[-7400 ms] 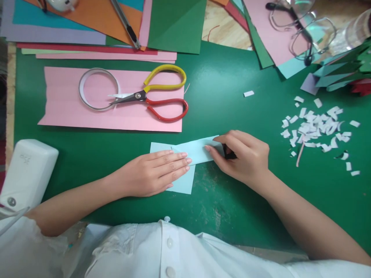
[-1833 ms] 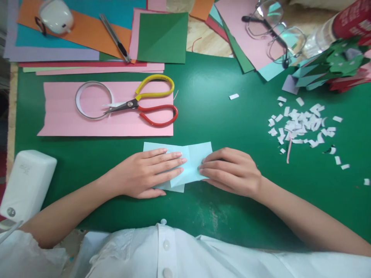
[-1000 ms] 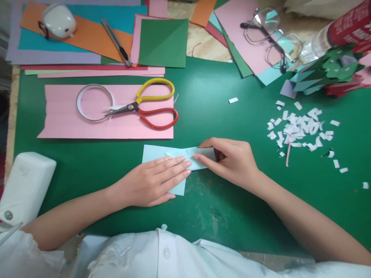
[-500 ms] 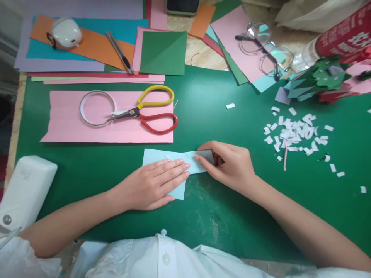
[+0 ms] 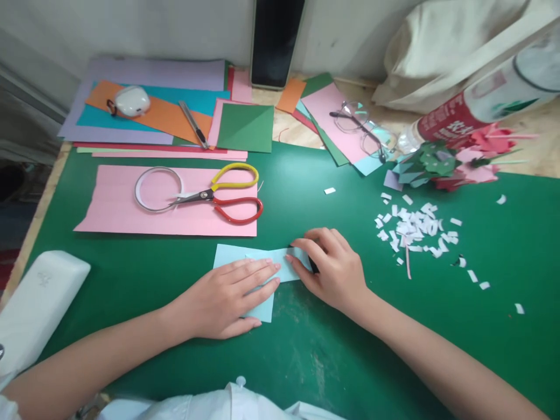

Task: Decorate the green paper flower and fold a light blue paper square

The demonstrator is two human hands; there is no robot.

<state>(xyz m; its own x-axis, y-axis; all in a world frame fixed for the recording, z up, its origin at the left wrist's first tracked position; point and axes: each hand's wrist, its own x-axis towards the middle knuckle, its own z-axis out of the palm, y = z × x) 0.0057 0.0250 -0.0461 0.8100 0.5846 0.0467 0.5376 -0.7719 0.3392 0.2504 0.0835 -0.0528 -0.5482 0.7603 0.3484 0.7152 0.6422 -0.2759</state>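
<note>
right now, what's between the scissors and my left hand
In the head view, from the scissors toward your left hand: the near margin of the pink sheet, a strip of green tabletop, then light blue paper.

item 1: bottle [image 5: 492, 96], leaning in view, with red label [image 5: 443, 116]; large white chinese characters [image 5: 457, 123] on the label, seemingly 农夫, set aslant; smaller white lettering below them, too blurred to read.
item 2: white box-shaped device [image 5: 44, 318]; faint grey marking [image 5: 44, 279] on its upper face, illegible; round dark mark [image 5: 1, 351] at picture edge, cut off, unreadable.
</note>
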